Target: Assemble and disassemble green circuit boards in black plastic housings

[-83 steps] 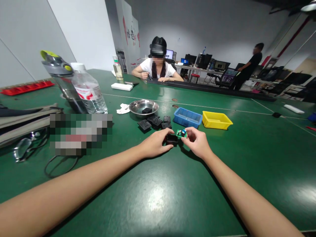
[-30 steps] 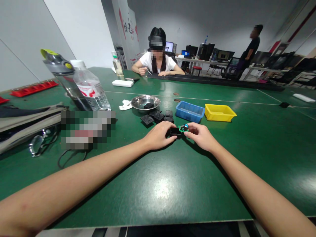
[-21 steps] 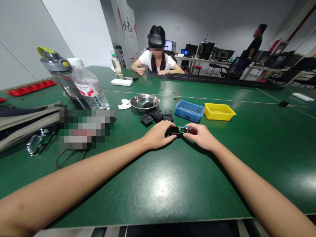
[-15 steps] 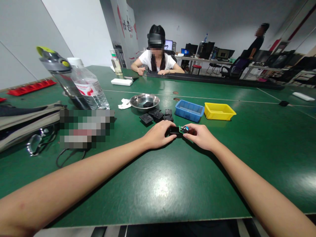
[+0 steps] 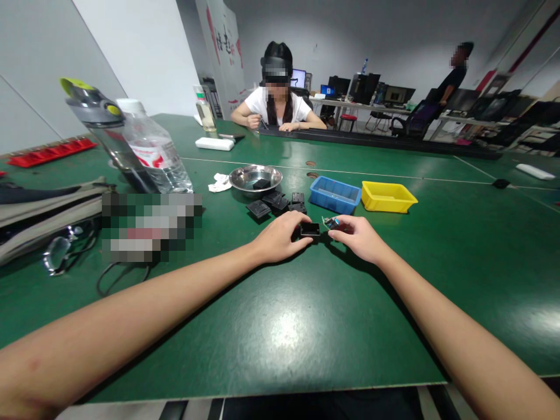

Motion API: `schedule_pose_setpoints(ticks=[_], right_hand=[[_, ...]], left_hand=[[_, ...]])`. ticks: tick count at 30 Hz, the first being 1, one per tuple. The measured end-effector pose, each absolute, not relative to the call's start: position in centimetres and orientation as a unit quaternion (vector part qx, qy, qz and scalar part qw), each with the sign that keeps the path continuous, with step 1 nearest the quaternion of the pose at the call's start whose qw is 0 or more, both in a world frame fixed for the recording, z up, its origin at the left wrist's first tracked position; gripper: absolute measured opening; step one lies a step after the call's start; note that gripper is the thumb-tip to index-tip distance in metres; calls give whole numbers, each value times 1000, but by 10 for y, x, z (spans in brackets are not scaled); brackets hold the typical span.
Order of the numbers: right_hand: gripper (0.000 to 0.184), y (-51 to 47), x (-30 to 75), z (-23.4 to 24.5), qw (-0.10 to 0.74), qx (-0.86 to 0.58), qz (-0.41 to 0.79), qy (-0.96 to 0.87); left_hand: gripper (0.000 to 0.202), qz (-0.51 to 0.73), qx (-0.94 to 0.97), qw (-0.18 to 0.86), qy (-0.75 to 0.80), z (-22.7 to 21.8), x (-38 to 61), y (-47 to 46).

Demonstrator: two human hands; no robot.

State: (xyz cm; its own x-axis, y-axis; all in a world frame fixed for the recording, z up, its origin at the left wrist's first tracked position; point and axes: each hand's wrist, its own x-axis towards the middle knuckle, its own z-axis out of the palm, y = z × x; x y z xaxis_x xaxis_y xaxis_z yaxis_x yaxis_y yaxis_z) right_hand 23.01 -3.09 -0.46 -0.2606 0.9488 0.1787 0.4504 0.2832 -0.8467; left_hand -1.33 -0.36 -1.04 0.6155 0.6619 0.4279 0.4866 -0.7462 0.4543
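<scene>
My left hand [image 5: 286, 236] grips a small open black plastic case [image 5: 310, 229] by its left side, thumb at the near edge and fingers at the far edge. To its right, my right hand [image 5: 356, 236] pinches a small green circuit board [image 5: 331, 223] with dark and blue parts on it. The board is tilted and held just apart from the case. Behind my left hand several black plastic pieces [image 5: 275, 203] lie in a loose pile. A shiny metal bowl [image 5: 236, 181] beyond them contains a black piece [image 5: 261, 184].
A blue bin [image 5: 335, 203] and a yellow bin [image 5: 387, 204] stand beyond my right hand. Left are a water bottle [image 5: 153, 151], a grey sports bottle [image 5: 102, 128], glasses [image 5: 56, 254] and a bag [image 5: 52, 213]. A person [image 5: 280, 93] sits across the green table [image 5: 262, 326].
My right hand has drawn the circuit board slightly right, away from the black case, and the board has turned. My left hand still grips the case.
</scene>
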Motion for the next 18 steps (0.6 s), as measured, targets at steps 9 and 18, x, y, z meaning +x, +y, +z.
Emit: schedule_pose_setpoints(ticks=[9,18], right_hand=[[26,-34,229,0,350,-496,262,-751],[12,-35,231,5,326,-483,116,-805]], left_hand=[[27,320,885,138,308,-11,-13,-4],[26,309,882,132,331,-11,-13,-2]])
